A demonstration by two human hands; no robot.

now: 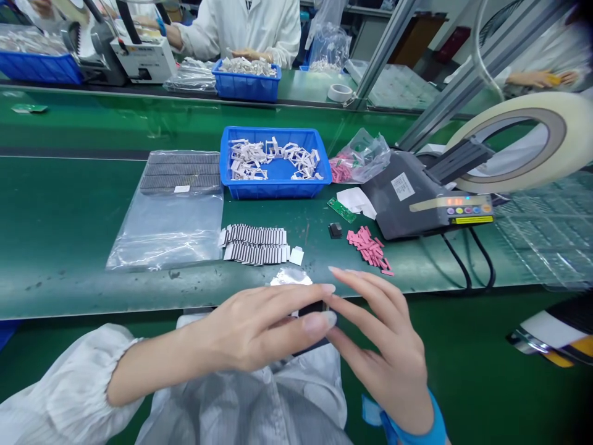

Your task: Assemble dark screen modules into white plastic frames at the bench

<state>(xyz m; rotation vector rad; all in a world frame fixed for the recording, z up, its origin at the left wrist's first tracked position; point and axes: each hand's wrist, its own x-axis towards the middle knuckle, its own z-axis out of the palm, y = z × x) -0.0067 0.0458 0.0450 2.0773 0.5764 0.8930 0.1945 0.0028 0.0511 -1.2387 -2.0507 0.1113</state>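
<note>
My left hand (273,327) comes in from the left, its thumb and fingers closed around a small dark flat part (312,308) that they mostly hide. From the right, my right hand (386,346) meets it, a blue band at its wrist. Its thumb and a finger press at the part's right end, while the index finger sticks out above. Just beyond the hands, a shiny silvery film piece (291,276) lies at the bench edge. Behind it are two rows of thin dark-and-white pieces (254,244) and a white square piece (296,255).
A blue bin (275,189) holds white plastic frames. Left of it lies a clear bag (171,216) with dark strips. Pink pieces (369,248), a black block (335,230) and a green circuit board (341,210) sit near the tape dispenser (407,198). A co-worker (245,31) sits opposite.
</note>
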